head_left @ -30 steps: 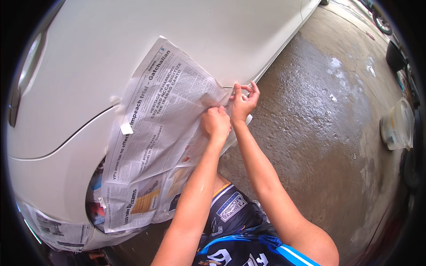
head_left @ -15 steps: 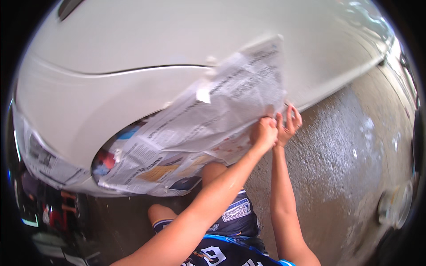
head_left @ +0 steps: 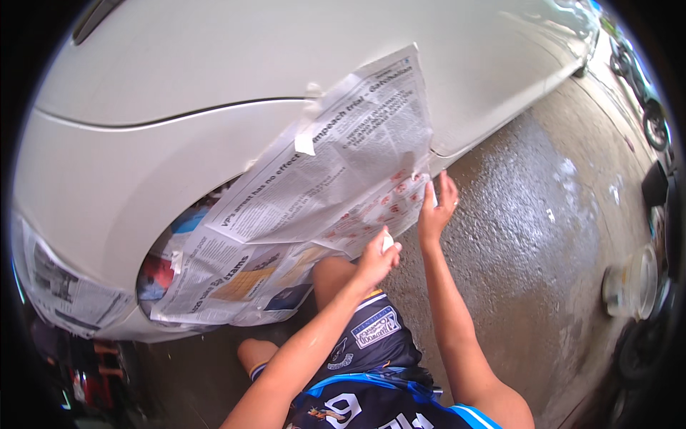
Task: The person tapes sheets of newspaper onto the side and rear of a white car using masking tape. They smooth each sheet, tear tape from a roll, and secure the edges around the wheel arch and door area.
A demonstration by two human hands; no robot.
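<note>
Sheets of newspaper [head_left: 350, 154] cover the wheel opening of a pale, silvery car body [head_left: 214, 50], held at the upper edge by white tape pieces [head_left: 305, 139]. My left hand [head_left: 377, 261] is closed around a small white thing [head_left: 388, 241] that looks like masking tape, just in front of the paper's lower edge. Beside the sheet's right edge, my right hand [head_left: 439, 207] points upward with fingers apart; its thumb lies against the paper. Blue and red material [head_left: 158, 270] shows in the gap at the wheel opening's left.
More newspaper [head_left: 64, 279] covers the car's front corner, at far left. Wet concrete floor [head_left: 514, 214] stretches to the right of my hands. A translucent bucket [head_left: 630, 282] stands at the right, near dark wheels [head_left: 639, 350]. My bent knees are under the newspaper's lower edge.
My left hand has come away from my right hand, down and to the left, and a white thing now shows in it. The right hand's fingers remain apart beside the paper's edge.
</note>
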